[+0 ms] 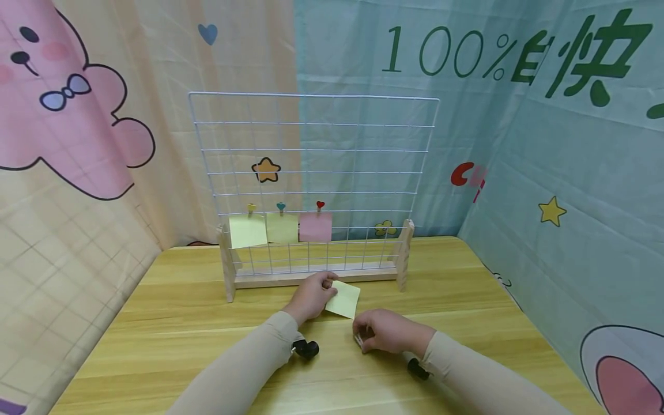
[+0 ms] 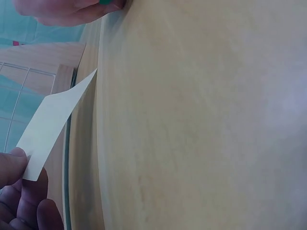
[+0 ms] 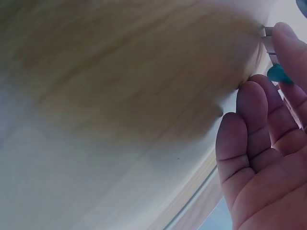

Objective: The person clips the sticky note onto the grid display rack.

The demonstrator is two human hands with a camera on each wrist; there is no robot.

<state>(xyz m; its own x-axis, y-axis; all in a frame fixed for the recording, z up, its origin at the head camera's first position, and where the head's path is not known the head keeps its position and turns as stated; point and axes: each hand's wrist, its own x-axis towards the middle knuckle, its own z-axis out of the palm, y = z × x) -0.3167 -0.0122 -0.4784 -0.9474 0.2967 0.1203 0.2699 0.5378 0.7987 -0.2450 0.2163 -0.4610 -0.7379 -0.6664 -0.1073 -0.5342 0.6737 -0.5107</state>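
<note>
My left hand pinches a pale yellow sticky note by its left edge, in front of the rack's wooden base. In the left wrist view the note slants over the table, with thumb and fingers gripping its lower end. Just right of and nearer than the note, my right hand holds a small clothespin with a teal decoration between thumb and fingers. A white wire grid rack stands behind both hands. Clipped to it are a yellow note, a yellow-green note and a pink note.
The rack's wooden feet stand on the wood-grain table. Small heart-topped clothespins, yellow, teal and red, hold the hung notes. Printed curtains enclose the table at the back and sides.
</note>
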